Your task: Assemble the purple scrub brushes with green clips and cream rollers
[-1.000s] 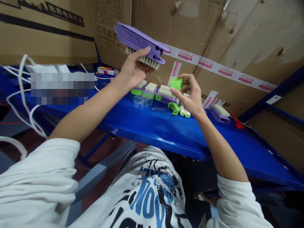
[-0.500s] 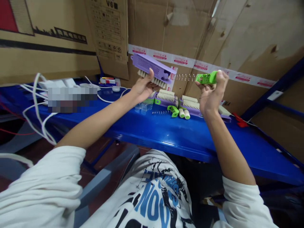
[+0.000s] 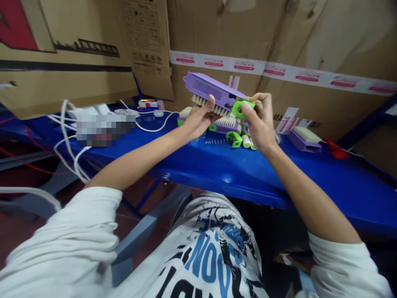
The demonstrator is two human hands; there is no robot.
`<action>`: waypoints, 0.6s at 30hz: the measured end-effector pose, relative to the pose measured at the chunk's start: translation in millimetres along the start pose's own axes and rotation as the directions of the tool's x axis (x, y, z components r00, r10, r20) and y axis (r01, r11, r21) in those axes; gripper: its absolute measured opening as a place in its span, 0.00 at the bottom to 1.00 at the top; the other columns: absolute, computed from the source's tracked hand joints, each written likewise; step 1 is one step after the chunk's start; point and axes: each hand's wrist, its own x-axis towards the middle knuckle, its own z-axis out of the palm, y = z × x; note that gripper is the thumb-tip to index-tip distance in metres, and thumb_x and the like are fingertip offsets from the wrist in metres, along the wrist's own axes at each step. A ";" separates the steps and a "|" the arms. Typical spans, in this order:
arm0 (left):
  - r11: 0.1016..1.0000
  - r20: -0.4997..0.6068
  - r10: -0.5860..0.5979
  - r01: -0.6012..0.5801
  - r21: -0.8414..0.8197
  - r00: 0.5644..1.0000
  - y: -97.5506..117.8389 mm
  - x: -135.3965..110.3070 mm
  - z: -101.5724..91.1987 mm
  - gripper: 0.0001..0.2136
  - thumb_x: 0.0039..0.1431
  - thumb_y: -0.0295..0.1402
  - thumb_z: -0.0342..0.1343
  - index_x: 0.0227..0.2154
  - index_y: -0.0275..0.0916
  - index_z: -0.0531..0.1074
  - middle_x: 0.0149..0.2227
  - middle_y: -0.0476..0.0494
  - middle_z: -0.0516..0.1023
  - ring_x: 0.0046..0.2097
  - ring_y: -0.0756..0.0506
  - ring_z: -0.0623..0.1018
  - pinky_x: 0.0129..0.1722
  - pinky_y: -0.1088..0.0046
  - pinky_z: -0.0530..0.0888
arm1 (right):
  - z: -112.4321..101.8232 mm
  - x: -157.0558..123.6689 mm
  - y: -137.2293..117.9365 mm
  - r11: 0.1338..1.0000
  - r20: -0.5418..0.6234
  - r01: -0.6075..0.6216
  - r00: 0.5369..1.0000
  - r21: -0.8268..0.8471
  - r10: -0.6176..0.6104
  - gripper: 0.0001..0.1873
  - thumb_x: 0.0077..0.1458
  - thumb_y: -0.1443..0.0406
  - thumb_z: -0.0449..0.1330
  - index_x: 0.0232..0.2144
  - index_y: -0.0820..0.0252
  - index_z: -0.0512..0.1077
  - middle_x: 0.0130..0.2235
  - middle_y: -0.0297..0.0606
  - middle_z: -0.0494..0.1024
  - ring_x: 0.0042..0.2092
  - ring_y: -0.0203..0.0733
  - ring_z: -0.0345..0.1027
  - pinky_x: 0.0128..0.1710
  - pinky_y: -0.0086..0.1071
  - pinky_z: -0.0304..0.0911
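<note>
My left hand (image 3: pixel 198 118) grips a purple brush body (image 3: pixel 209 89) with white bristles underneath, held up above the blue table (image 3: pixel 198 165). My right hand (image 3: pixel 259 120) pinches a small green plastic piece (image 3: pixel 239 108) and presses it against the right end of the purple brush. Below the hands, on the table, lie more purple and green brush parts (image 3: pixel 221 124), a green clip (image 3: pixel 233 138), two white rollers (image 3: pixel 247 141) and a metal spring (image 3: pixel 217 142).
Cardboard boxes (image 3: pixel 279 37) with taped seams stand as a wall behind the table. White cables (image 3: pixel 71 136) loop over the table's left side. A purple brush part (image 3: pixel 302 138) and a red item (image 3: pixel 335 149) lie at the right. Labels (image 3: pixel 290 118) lean on the box.
My right hand came down and left from a raised spot, bringing the green piece against the brush end. The stretched spring between them no longer shows. The left hand lowered the brush slightly.
</note>
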 end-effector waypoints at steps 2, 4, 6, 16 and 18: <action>0.997 0.034 0.047 -0.045 -0.059 0.998 -3.1 -2.7 2.5 0.44 0.57 0.72 0.68 0.68 0.51 0.73 0.62 0.40 0.86 0.76 0.31 0.72 0.66 0.50 0.78 | 5.8 -2.0 0.0 0.999 -0.018 0.012 1.000 0.051 -0.011 0.36 0.66 0.30 0.61 0.58 0.44 0.60 0.59 0.42 0.76 0.60 0.54 0.78 0.63 0.56 0.79; 0.991 0.051 0.075 -0.069 -0.117 0.996 -6.0 -4.1 4.1 0.39 0.56 0.67 0.73 0.64 0.51 0.76 0.61 0.42 0.87 0.75 0.30 0.74 0.65 0.52 0.80 | 10.6 -3.2 -1.0 0.996 -0.022 0.025 1.000 0.090 -0.023 0.37 0.67 0.30 0.59 0.61 0.44 0.56 0.62 0.45 0.73 0.63 0.54 0.76 0.66 0.56 0.77; 0.985 0.017 0.090 -0.086 -0.149 0.996 -8.0 -4.3 6.1 0.37 0.53 0.65 0.76 0.60 0.52 0.79 0.59 0.44 0.88 0.73 0.31 0.76 0.63 0.53 0.82 | 13.3 -4.6 -3.5 0.998 0.026 0.011 1.000 0.063 -0.013 0.39 0.70 0.30 0.54 0.67 0.43 0.52 0.66 0.46 0.71 0.66 0.55 0.74 0.68 0.57 0.76; 0.971 -0.102 0.078 -0.099 -0.220 0.992 -11.3 -7.8 18.0 0.38 0.34 0.65 0.84 0.43 0.46 0.80 0.52 0.42 0.89 0.65 0.30 0.83 0.60 0.53 0.84 | 7.8 -11.1 -13.6 0.999 0.036 0.046 0.998 -0.015 -0.045 0.42 0.68 0.38 0.66 0.74 0.38 0.55 0.67 0.41 0.75 0.62 0.52 0.75 0.68 0.54 0.76; 0.975 -0.109 0.081 -0.101 -0.198 0.991 -12.7 -7.8 16.6 0.40 0.33 0.64 0.84 0.46 0.46 0.80 0.52 0.41 0.88 0.66 0.30 0.83 0.61 0.53 0.83 | 7.6 -10.9 -13.4 0.998 0.032 0.053 0.998 -0.041 -0.052 0.43 0.68 0.40 0.66 0.75 0.36 0.54 0.66 0.40 0.76 0.61 0.51 0.76 0.66 0.52 0.77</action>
